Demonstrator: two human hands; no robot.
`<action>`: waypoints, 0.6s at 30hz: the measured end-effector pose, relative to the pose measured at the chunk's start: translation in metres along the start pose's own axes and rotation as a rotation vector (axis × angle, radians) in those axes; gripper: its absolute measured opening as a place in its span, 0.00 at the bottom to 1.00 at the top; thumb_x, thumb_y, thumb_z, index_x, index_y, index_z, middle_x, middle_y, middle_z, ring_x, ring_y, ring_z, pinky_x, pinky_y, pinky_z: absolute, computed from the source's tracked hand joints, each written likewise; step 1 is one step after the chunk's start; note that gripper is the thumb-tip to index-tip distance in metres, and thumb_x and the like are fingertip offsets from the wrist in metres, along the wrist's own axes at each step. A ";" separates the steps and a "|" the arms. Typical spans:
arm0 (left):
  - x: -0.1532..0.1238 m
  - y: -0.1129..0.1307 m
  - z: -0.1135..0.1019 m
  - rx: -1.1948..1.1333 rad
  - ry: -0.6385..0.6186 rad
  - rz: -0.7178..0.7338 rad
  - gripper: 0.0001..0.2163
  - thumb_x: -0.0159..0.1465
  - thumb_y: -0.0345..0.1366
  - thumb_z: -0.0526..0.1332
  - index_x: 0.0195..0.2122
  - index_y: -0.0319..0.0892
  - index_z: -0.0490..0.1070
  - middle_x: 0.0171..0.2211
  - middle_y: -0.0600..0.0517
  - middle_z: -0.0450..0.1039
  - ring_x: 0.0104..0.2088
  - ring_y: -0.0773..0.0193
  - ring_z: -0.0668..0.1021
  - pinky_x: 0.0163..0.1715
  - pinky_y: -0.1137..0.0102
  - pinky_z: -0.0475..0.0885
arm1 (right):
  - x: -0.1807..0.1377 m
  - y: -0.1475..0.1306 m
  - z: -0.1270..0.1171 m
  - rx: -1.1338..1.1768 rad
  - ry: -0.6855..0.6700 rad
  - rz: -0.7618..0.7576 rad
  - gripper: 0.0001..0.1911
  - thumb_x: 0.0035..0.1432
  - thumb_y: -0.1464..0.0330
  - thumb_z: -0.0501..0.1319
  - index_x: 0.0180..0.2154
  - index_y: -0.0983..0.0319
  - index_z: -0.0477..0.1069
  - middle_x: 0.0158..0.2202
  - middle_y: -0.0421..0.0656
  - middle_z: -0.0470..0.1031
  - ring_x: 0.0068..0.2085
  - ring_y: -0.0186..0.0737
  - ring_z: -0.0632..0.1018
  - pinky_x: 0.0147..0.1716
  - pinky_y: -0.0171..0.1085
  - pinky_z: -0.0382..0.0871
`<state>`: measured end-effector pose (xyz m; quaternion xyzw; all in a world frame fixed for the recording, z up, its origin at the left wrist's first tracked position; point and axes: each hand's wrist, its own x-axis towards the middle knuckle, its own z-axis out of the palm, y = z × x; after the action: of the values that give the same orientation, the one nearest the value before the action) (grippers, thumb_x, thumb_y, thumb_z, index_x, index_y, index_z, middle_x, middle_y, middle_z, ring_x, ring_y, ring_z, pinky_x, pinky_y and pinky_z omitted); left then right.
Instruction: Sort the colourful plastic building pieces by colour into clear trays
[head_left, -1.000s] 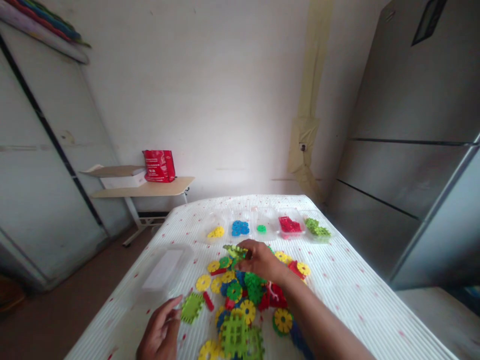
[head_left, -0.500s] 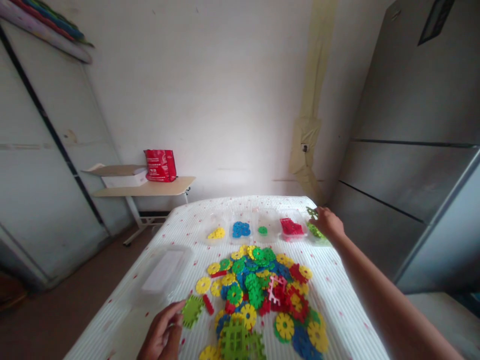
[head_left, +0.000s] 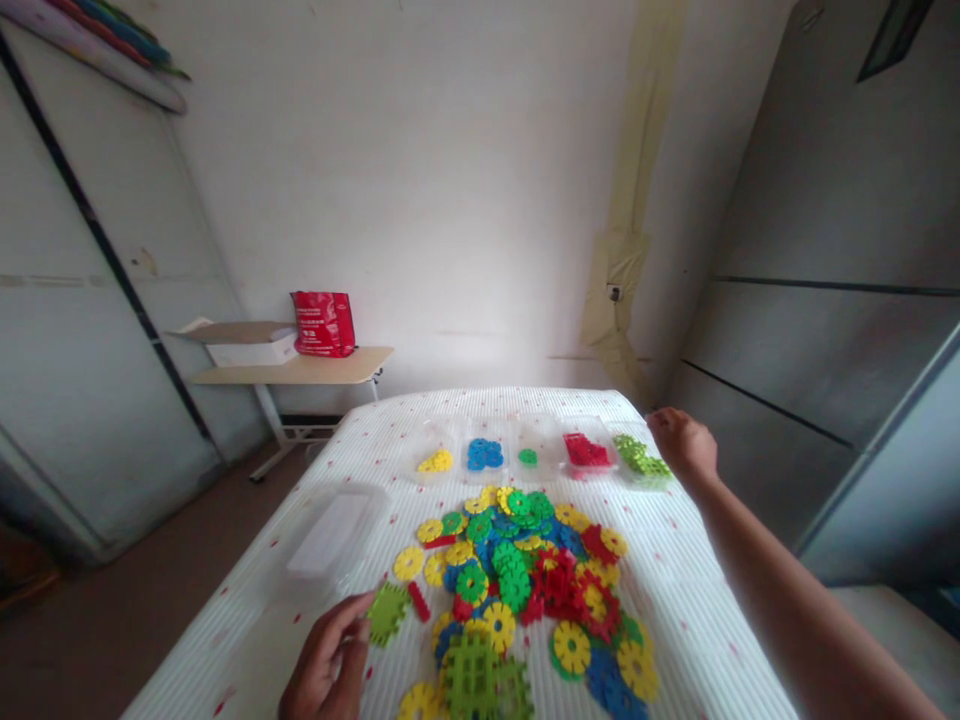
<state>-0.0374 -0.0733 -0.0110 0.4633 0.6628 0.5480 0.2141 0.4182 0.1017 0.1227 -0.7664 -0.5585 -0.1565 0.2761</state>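
My left hand (head_left: 328, 655) is low on the table, thumb and forefinger closed at the edge of a light-green toothed plastic piece (head_left: 388, 614). To the right of the green container (head_left: 651, 483), my right hand (head_left: 686, 442) is raised, its fingers loosely curled with no piece showing in them. Light-green building pieces (head_left: 639, 457) lie inside that container. A mixed pile of yellow, blue, green and red interlocking pieces (head_left: 512, 580) covers the middle of the table. Near my left hand, at the front of the pile, are more light-green square pieces (head_left: 472, 672).
A row of clear containers at the back has yellow pieces (head_left: 435, 461), blue pieces (head_left: 485, 454), one green disc (head_left: 528, 457) and red pieces (head_left: 587, 450). A clear lid or tray (head_left: 330, 537) lies at left. A side table (head_left: 330, 366) bears a red bag (head_left: 324, 325).
My right hand has let go of a light-green piece at the rightmost container and moved off to the right. My left hand stays at its light-green piece.
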 end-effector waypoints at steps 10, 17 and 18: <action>-0.004 0.008 0.003 -0.028 0.032 0.057 0.18 0.52 0.48 0.57 0.38 0.42 0.72 0.39 0.47 0.75 0.39 0.58 0.76 0.39 0.66 0.72 | -0.086 -0.018 -0.004 0.396 0.070 -0.380 0.17 0.58 0.60 0.50 0.28 0.62 0.71 0.28 0.44 0.75 0.27 0.36 0.74 0.27 0.32 0.63; -0.007 0.012 0.004 -0.046 0.053 0.105 0.14 0.54 0.42 0.57 0.38 0.42 0.73 0.40 0.47 0.74 0.38 0.60 0.75 0.37 0.68 0.72 | -0.168 -0.070 -0.029 0.612 -0.355 -0.668 0.12 0.61 0.64 0.50 0.33 0.61 0.69 0.28 0.42 0.74 0.28 0.33 0.74 0.28 0.31 0.65; -0.007 0.011 0.005 -0.045 0.051 0.110 0.14 0.55 0.42 0.56 0.38 0.42 0.73 0.40 0.47 0.74 0.38 0.60 0.75 0.36 0.69 0.72 | -0.177 -0.079 -0.033 0.626 -0.422 -0.723 0.12 0.62 0.65 0.49 0.34 0.60 0.69 0.30 0.43 0.74 0.30 0.34 0.75 0.30 0.32 0.65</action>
<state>-0.0262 -0.0770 -0.0035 0.4798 0.6291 0.5854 0.1771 0.2880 -0.0366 0.0714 -0.4201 -0.8510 0.0903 0.3019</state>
